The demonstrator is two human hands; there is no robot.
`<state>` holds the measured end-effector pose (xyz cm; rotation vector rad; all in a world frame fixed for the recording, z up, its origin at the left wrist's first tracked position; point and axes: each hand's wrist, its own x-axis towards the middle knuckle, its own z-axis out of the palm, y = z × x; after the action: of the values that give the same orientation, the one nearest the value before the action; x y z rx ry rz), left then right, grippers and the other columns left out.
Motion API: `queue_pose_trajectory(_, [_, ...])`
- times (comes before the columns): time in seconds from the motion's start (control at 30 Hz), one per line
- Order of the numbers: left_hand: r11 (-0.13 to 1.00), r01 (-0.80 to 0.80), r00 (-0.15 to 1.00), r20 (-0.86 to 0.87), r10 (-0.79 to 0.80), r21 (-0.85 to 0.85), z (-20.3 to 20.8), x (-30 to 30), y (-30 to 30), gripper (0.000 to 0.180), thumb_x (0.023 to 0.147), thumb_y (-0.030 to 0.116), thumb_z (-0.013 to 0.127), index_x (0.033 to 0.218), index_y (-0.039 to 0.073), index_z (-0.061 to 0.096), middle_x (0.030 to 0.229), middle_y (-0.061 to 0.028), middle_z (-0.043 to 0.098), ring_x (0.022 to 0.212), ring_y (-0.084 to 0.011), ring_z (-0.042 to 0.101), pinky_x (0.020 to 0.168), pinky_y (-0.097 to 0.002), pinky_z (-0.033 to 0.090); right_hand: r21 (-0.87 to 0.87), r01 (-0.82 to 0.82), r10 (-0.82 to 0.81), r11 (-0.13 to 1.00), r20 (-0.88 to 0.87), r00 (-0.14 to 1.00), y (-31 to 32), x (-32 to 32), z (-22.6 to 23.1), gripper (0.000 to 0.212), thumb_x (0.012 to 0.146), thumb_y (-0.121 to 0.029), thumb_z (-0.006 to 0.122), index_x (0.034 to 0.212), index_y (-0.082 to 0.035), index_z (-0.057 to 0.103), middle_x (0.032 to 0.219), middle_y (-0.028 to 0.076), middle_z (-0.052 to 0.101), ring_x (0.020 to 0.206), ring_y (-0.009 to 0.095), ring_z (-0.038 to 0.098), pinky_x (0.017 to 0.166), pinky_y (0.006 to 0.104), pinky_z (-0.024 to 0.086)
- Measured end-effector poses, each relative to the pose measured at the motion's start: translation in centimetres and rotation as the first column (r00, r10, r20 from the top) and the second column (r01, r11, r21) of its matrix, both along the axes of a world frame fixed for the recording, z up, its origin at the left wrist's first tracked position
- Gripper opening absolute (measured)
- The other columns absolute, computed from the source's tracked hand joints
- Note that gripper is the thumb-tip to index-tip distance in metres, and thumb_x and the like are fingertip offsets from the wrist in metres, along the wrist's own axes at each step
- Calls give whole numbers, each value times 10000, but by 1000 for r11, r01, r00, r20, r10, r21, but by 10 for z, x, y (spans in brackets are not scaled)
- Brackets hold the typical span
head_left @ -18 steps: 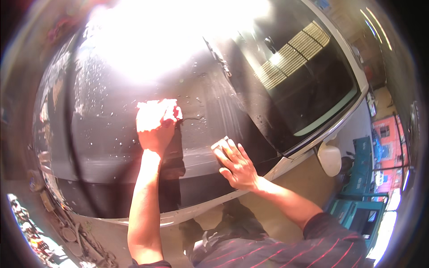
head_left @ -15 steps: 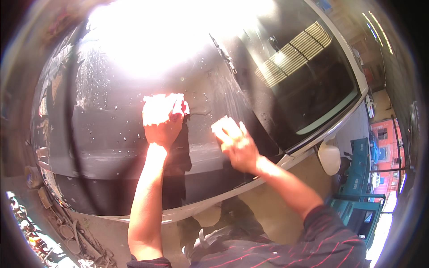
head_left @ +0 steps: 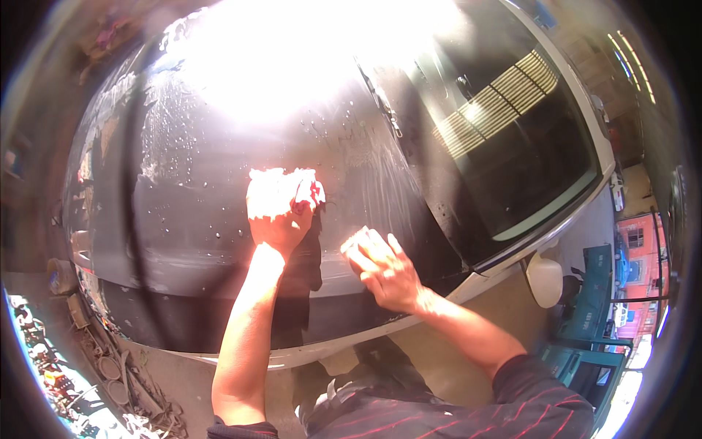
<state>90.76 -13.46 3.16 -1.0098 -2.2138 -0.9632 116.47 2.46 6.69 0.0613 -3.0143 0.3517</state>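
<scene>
The wet dark grey hood (head_left: 190,227) of a car lies under both my hands, with water drops and pale streaks on it. My left hand (head_left: 279,227) is closed around a crumpled red-and-white cloth (head_left: 307,189), partly washed out by glare, low over the hood or on it. To its right, my right hand (head_left: 387,274) presses a small pale flat piece (head_left: 356,240) against the panel, its fingers bent over it. Most of that piece is covered, so its kind cannot be made out. Wet smears run between this hand and the windshield base.
The windshield (head_left: 512,168) and a wiper (head_left: 380,99) are at the right, with a white side mirror (head_left: 544,280) beyond. Strong sun glare (head_left: 256,51) hides the hood's far part. Old parts (head_left: 110,368) lie on the ground at lower left; a teal vehicle (head_left: 585,351) stands at right.
My right hand has slid nearer to me over the hood with the pale piece. My left hand stays at about the same spot on the panel, while the whole view has shifted slightly.
</scene>
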Motion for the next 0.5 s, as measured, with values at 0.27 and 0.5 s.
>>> queue_pose_trajectory(0.27, [993, -89, 990, -120, 79, -78, 4, -5, 5, 483, 770, 280, 973, 1213, 159, 822, 1185, -155, 787, 1141, -408, 738, 1059, -549, 584, 121, 30, -31, 992, 2, 1000, 65, -200, 34, 475, 1027, -232, 670, 1469, -60, 697, 1644, 201, 568, 1585, 444, 458, 1273, 641, 419])
queue_pose_trajectory(0.5, [978, -117, 975, 207, 80, 173, 23, -12, 28, 304, 814, 182, 945, 1000, 76, 730, 1022, -127, 733, 959, -367, 732, 865, -462, 598, -186, -242, 219, 952, -135, 966, 19, -63, 10, 612, 959, -301, 789, 1516, -77, 670, 1629, 193, 607, 1567, 419, 521, 1252, 635, 428])
